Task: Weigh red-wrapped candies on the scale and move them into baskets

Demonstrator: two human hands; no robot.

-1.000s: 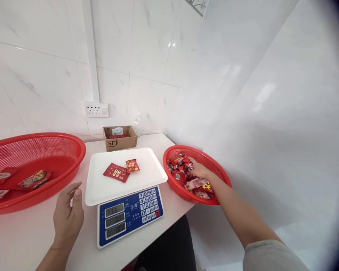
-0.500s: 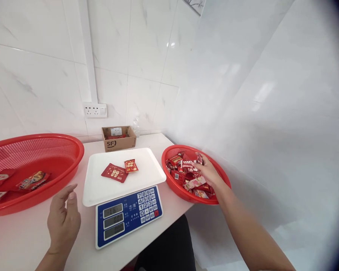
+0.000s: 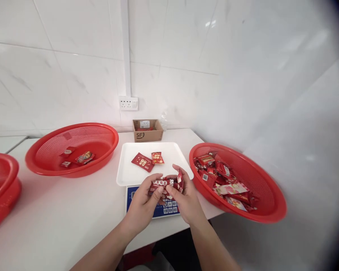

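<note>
Glossy wrappers (image 3: 161, 183), matt cardboard box (image 3: 151, 136)

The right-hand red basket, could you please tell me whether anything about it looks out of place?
Yes, the right-hand red basket juts past the edge of the white table, which looks odd because no support shows beneath its outer side.

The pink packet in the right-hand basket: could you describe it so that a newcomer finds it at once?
At the right end of the white table is a red basket of packets. In its near half lies the long pink packet, the only pink one among mostly red neighbours.
</note>
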